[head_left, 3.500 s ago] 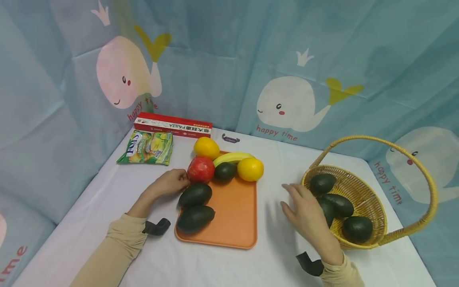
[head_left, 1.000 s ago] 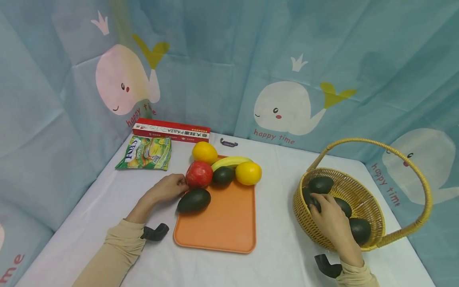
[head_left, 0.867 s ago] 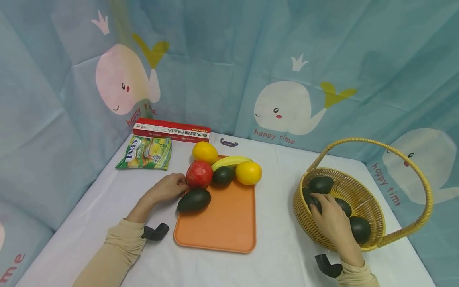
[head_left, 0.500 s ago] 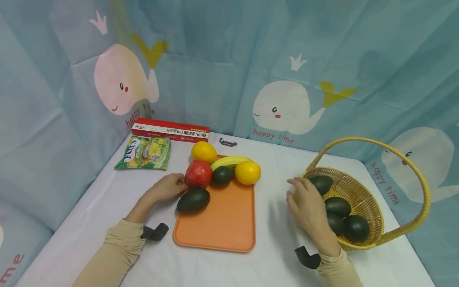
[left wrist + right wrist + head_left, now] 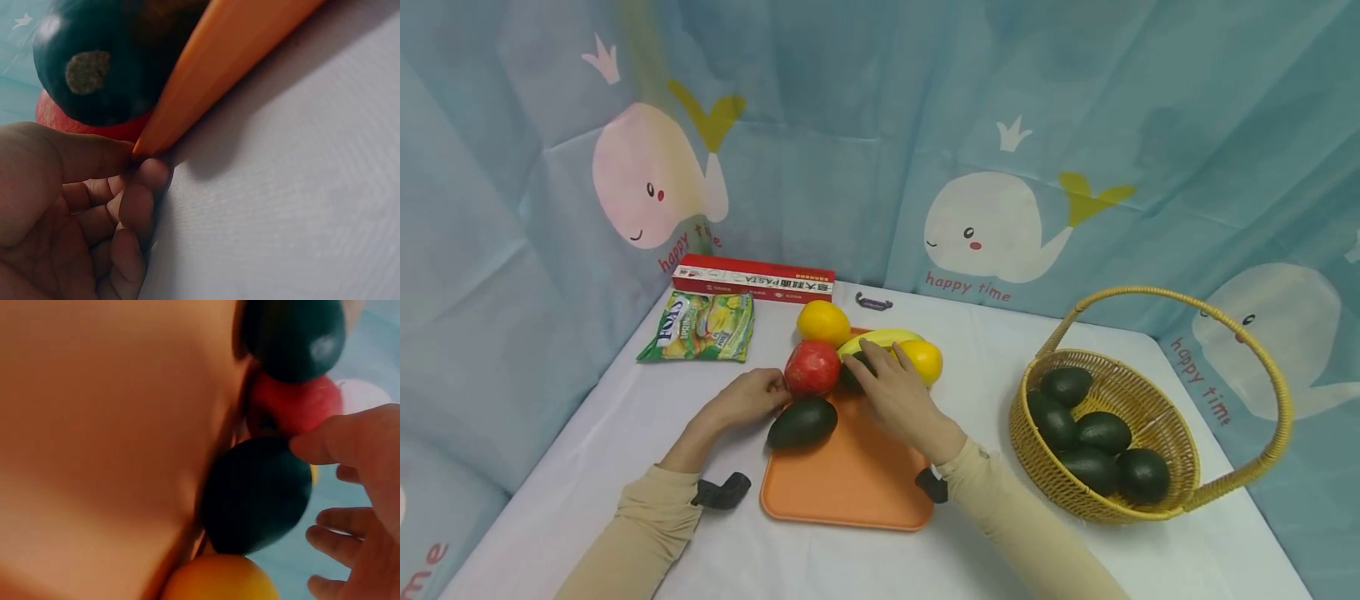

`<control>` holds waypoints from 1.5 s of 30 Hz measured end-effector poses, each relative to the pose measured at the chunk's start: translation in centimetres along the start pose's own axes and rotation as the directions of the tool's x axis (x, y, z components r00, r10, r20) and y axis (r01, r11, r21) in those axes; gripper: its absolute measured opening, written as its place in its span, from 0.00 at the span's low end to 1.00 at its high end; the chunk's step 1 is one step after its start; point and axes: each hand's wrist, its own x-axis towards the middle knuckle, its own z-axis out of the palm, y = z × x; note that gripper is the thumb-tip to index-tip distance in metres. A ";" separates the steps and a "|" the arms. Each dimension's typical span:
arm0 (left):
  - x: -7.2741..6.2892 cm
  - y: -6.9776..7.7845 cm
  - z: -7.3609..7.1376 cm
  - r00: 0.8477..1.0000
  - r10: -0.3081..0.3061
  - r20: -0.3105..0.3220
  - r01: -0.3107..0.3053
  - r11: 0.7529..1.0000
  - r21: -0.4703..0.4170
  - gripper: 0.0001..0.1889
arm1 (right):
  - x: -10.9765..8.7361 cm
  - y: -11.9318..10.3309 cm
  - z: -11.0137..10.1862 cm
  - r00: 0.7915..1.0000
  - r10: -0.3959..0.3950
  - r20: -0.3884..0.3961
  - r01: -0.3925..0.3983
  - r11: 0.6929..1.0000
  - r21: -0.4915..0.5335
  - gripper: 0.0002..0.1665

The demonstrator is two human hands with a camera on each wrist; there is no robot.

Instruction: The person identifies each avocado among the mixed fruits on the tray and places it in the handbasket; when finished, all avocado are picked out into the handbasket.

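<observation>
Firstly, left hand [image 5: 748,398]: clamped, as far as is shown, on the left rim of the tray, pinched between thumb and curled fingers.
Front avocado [image 5: 802,422]: set on the tray just right of that pinch and nearer the person; judged firm, smooth and rather slippery, best spanned from above across its thick middle.
Pomegranate [image 5: 812,368]: seen just right of the left fingertips, contact not to be told; judged heavier and hard, apt to roll if nudged.
Orange tray [image 5: 850,492]: spread out rightward from the pinch; judged light and stiff, easily dragged along, so best held by the raised rim, as is done here.
Covered avocado [image 5: 256,494]: placed beneath the right fingers, between the pomegranate and a yellow fruit; judged firm, light enough for one hand, not fragile; best taken at its sides, though little room is left by its neighbours.
Right hand [image 5: 898,400]: held over the covered avocado with fingers apart and nothing clasped; whether the fruit is touched by the thumb cannot be told.
Yellow fruit [image 5: 927,362]: lodged just right of the right fingers, easily bumped.
Basket [image 5: 1030,467]: stood well right of the right hand, with dark avocados [image 5: 1103,432] held inside.
</observation>
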 end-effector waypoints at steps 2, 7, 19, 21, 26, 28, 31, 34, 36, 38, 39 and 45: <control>0.0 -0.1 0.1 1.000 -0.002 0.000 0.002 1.000 0.001 0.08 | 0.5 -0.1 0.5 0.999 0.015 0.037 -0.014 1.000 -0.023 0.41; 0.1 -0.1 0.1 1.000 -0.017 0.006 0.017 1.000 0.006 0.08 | 0.8 -0.1 1.1 0.999 0.005 0.041 -0.003 0.998 -0.059 0.32; 0.1 -0.5 0.2 0.999 -0.033 0.011 0.033 0.999 0.005 0.08 | -3.8 -1.0 -0.7 0.997 -0.012 -0.075 0.020 0.993 0.117 0.30; 0.2 -0.4 0.2 1.000 -0.030 0.011 0.030 1.000 0.006 0.08 | -5.3 -0.6 -2.1 0.992 0.059 -0.115 -0.036 0.980 0.193 0.31; 0.2 0.0 0.0 0.999 -0.035 0.016 0.035 0.999 0.007 0.09 | -9.7 2.4 -6.1 0.913 0.309 -0.265 -0.218 0.921 0.322 0.33; 0.2 0.0 -0.1 0.999 -0.047 0.023 0.047 0.999 0.009 0.09 | -11.6 3.8 -7.3 0.854 0.413 -0.316 -0.307 0.891 0.335 0.33; 0.2 0.2 -0.1 0.998 -0.056 0.031 0.056 0.998 0.008 0.09 | -14.3 5.6 -8.8 0.755 0.557 -0.345 -0.448 0.823 0.350 0.32; 0.1 0.3 -0.3 0.997 -0.062 0.036 0.062 0.998 0.005 0.09 | -16.2 6.7 -9.7 0.676 0.664 -0.319 -0.575 0.746 0.336 0.31; 0.1 0.3 -0.3 0.997 -0.067 0.037 0.067 0.998 0.002 0.09 | -17.0 7.2 -10.0 0.650 0.710 -0.272 -0.632 0.703 0.325 0.30; 0.1 0.3 -0.2 0.997 -0.067 0.037 0.067 0.998 0.002 0.09 | -17.5 7.5 -10.0 0.648 0.732 -0.211 -0.667 0.679 0.307 0.30; 0.1 0.2 -0.2 0.997 -0.066 0.037 0.066 0.998 0.001 0.09 | -17.7 7.5 -9.9 0.653 0.736 -0.178 -0.676 0.673 0.300 0.30; 0.1 0.1 0.0 0.998 -0.050 0.025 0.050 0.999 0.000 0.08 | -18.0 7.6 -9.5 0.714 0.692 -0.106 -0.660 0.715 0.230 0.31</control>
